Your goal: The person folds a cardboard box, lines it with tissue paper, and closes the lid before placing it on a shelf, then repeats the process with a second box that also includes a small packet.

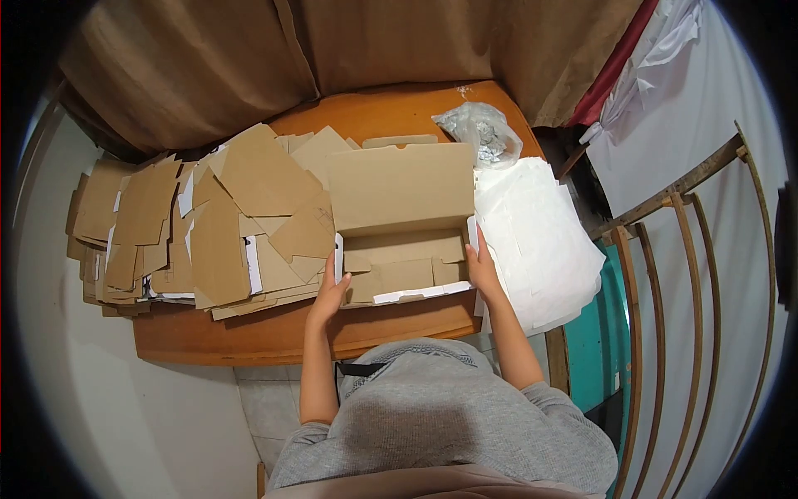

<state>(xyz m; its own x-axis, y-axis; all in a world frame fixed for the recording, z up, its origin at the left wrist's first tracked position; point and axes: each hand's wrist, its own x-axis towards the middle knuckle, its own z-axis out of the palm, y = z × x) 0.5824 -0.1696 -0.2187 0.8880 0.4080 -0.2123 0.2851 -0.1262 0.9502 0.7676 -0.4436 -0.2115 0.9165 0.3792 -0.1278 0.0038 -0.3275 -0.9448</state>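
Observation:
An open cardboard box [403, 187] rests on the wooden table in front of me, its brown lid raised at the back and its inside bare. White shows on the outer side of its front and side flaps. My left hand [332, 291] grips the box's left side, thumb toward the inside. On the opposite side, my right hand [482, 264] holds the right wall, fingers along the white flap. Just right of the box lies a stack of white paper sheets [540, 241]. Flat cardboard pieces [266, 175] are piled close to my left hand.
The orange-brown table [399, 325] has a curved front edge near my body. A clear plastic bag [482, 133] with silvery contents sits at the back right. Brown curtains [399, 41] hang behind. A wooden rack [682, 274] stands at the right, by a teal surface [594, 358].

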